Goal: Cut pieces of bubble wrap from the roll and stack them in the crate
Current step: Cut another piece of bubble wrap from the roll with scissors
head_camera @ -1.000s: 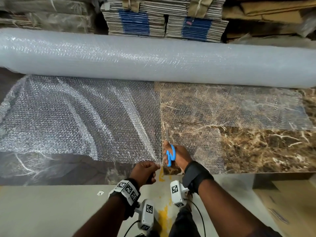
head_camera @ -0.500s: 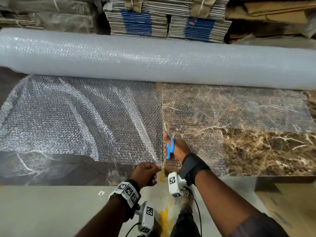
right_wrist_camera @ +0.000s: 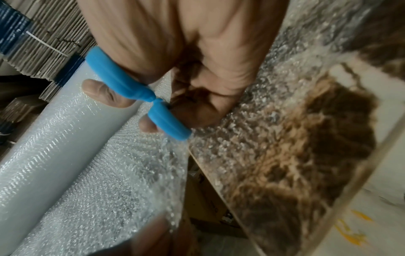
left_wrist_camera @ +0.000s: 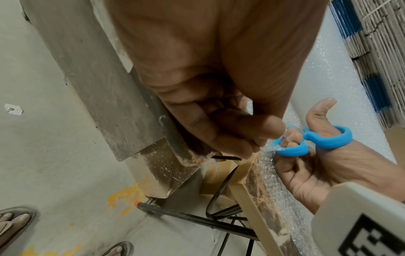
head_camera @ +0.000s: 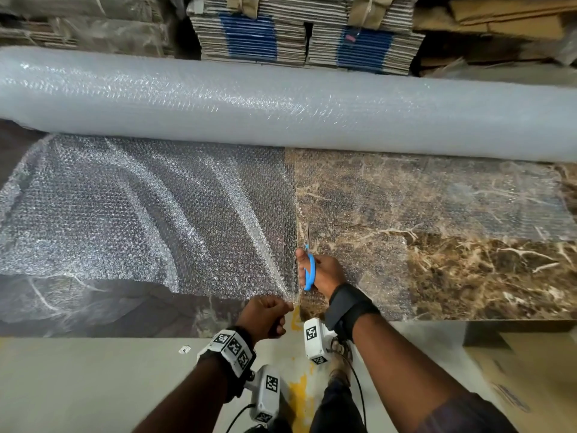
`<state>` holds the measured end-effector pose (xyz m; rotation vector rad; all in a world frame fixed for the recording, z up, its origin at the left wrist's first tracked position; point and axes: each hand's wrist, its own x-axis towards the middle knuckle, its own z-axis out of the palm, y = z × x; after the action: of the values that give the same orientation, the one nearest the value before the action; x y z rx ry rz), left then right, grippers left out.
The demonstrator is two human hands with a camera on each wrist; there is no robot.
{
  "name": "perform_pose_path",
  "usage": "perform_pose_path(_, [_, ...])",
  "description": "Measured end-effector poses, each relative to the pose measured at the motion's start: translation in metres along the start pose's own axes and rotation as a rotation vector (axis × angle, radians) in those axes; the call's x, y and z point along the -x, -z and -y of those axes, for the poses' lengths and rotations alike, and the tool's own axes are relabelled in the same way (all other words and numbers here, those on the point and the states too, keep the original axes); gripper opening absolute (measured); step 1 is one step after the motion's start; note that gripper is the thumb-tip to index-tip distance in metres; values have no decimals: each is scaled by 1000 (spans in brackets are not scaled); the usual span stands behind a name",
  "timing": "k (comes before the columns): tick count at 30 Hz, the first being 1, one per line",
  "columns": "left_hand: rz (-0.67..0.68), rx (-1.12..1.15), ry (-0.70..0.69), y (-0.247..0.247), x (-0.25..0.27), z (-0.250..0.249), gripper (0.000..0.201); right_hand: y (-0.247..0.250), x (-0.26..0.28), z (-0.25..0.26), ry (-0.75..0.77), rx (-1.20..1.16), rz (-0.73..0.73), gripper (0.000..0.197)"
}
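Along the bench's [head_camera: 468,276] back edge lies the bubble wrap roll [head_camera: 281,110], and its loose sheet [head_camera: 125,214] spreads forward over the left half of the bench toward the front edge. No crate is visible that I can name with certainty, so the stacking end of the job can't be judged here.

Your left hand [head_camera: 265,317] sits at the front edge near the middle, fingers curled and pinching the corner of the sheet, drawing it taut. Just to its right, your right hand [head_camera: 321,273] has thumb and fingers threaded through the blue scissors [head_camera: 309,270], gripping them with the blades pointing toward the roll along the cut line. The cut looks only partly run, with most of the sheet's depth left to go.

Risks from here, as I judge them: if your left pinch slackens, the film may bunch between the blades and tear ragged instead of slicing. If you pull sideways, the line may wander off square. Your left knuckles sit close behind the handles, so keep them clear. A hard tug could also roll more wrap forward off the back edge
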<state>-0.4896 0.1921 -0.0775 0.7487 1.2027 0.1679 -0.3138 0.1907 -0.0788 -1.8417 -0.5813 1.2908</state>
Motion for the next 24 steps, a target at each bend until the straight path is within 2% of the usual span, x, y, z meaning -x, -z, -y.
perform_pose_path(6, [-12,-6,-5,0,-1,0,18,10,17,1,4,-95,54,59])
perform_pose_path(13, [-15,-1,-14,-1,2,-1,17,19,23,-2,-66,-154,102,78])
perform_pose_path(16, [-20,-3,-18,-1,2,-1,19,26,27,-1,-80,-87,121,70])
perform_pose_path(19, [-23,-20,-22,-1,2,-2,19,32,33,6,-69,-80,175,39])
perform_pose_path(20, [-25,-25,-24,-1,2,-2,18,34,36,10,-49,-78,184,39])
perform_pose_path(22, [-28,-29,-26,-2,2,-1,17,42,38,18,9,-47,193,52])
perform_pose_path(24, [-26,-26,-26,-3,3,-2,18,54,35,24,71,66,163,45])
